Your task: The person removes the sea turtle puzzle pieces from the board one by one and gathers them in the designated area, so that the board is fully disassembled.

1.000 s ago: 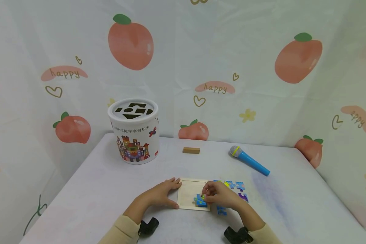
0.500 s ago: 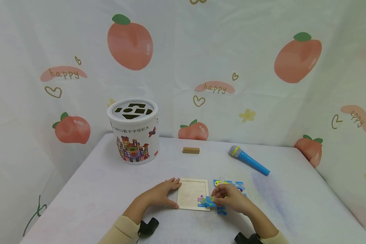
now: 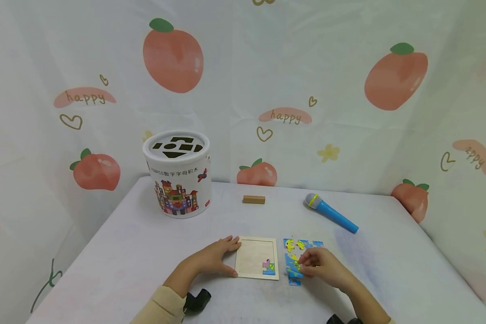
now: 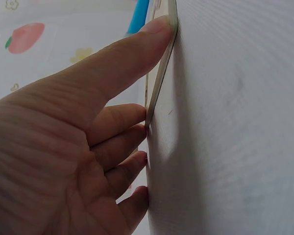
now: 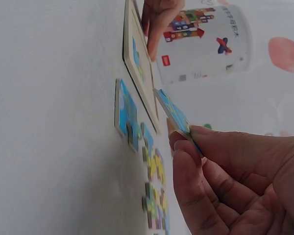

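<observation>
A shallow wooden puzzle tray (image 3: 251, 256) lies on the table, with one blue, green and pink jigsaw piece (image 3: 269, 268) in its near right corner. My left hand (image 3: 218, 256) rests at the tray's left side, thumb (image 4: 158, 30) and fingers spread along the edge. Between thumb and fingertips my right hand (image 5: 235, 176) pinches a blue jigsaw piece (image 5: 172, 111). This piece is tilted and raised over the loose pieces to the right of the tray. Several loose jigsaw pieces (image 3: 289, 244) in blue and yellow lie there, partly hidden behind the right hand.
A white block bucket (image 3: 181, 180) with a shape-sorter lid stands at the back left. Behind the tray lies a small brown wooden block (image 3: 254, 200). A blue toy microphone (image 3: 332, 213) rests at the back right. A printed curtain (image 3: 235, 90) hangs behind the table.
My right hand has moved right, carrying the pinched piece from over the tray to over the loose pieces. The piece in the tray's corner is now uncovered. My left hand has stayed put.
</observation>
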A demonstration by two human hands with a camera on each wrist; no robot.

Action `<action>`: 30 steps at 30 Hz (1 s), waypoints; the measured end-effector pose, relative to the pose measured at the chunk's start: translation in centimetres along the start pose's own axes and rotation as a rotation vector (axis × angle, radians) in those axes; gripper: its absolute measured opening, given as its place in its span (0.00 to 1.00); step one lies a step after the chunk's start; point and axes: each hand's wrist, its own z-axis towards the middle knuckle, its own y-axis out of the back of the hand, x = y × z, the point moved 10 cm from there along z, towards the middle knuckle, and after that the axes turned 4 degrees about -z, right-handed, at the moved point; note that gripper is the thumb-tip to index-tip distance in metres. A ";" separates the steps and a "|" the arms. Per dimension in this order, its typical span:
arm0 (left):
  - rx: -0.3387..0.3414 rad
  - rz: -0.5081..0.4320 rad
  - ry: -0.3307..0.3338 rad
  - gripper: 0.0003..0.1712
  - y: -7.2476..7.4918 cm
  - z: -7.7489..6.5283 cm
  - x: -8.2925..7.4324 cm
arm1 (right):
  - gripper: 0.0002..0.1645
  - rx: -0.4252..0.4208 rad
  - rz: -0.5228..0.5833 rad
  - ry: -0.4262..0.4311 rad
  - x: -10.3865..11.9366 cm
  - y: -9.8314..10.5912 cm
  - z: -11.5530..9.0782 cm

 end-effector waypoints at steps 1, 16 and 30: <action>-0.001 0.003 0.000 0.48 0.0 0.0 0.0 | 0.12 -0.002 0.004 0.000 -0.1 0.1 -0.2; -0.003 0.014 -0.009 0.47 0.0 0.0 0.0 | 0.17 -0.011 0.035 -0.059 -2.6 1.5 -1.8; 0.010 0.007 0.005 0.47 -0.1 0.2 0.3 | 0.15 0.012 0.046 -0.131 -4.4 1.3 -2.5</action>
